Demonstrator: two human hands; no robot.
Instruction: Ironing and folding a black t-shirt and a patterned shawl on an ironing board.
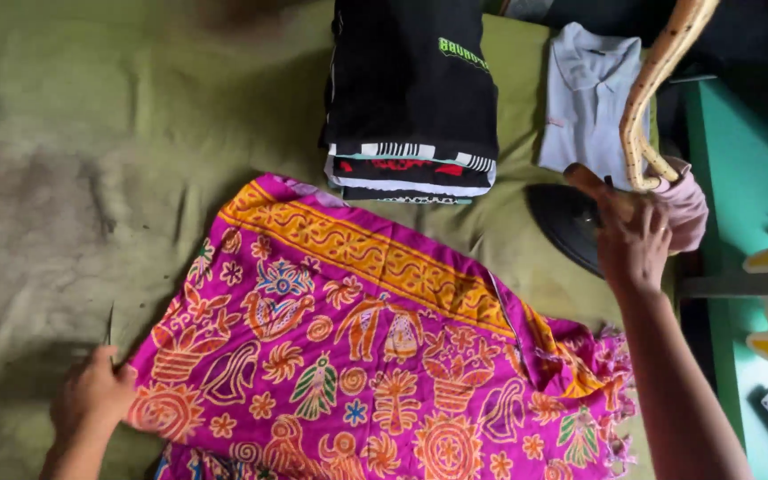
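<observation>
I see my left hand (91, 396) at 8 o'clock, fingers curled together on the left edge of the cloth (357, 356), pinching its hem against the green sheet (91, 178). The cloth is magenta with orange bird and flower prints and a yellow-orange border band; it lies spread across the middle and lower part of the view, running from 8 o'clock to 4 o'clock, with a fringed end bunched at 4 o'clock.

My right hand (635, 242) sits at 3 o'clock, closed around the handle of the iron (571, 224), whose dark body rests on the sheet just past the cloth's upper right edge. A speckled cord (660, 80) rises from the hand toward 1 o'clock.

At 12 o'clock stands a stack (411, 98) of folded dark clothes. A folded pale shirt (584, 98) lies beside it at 1 o'clock.
</observation>
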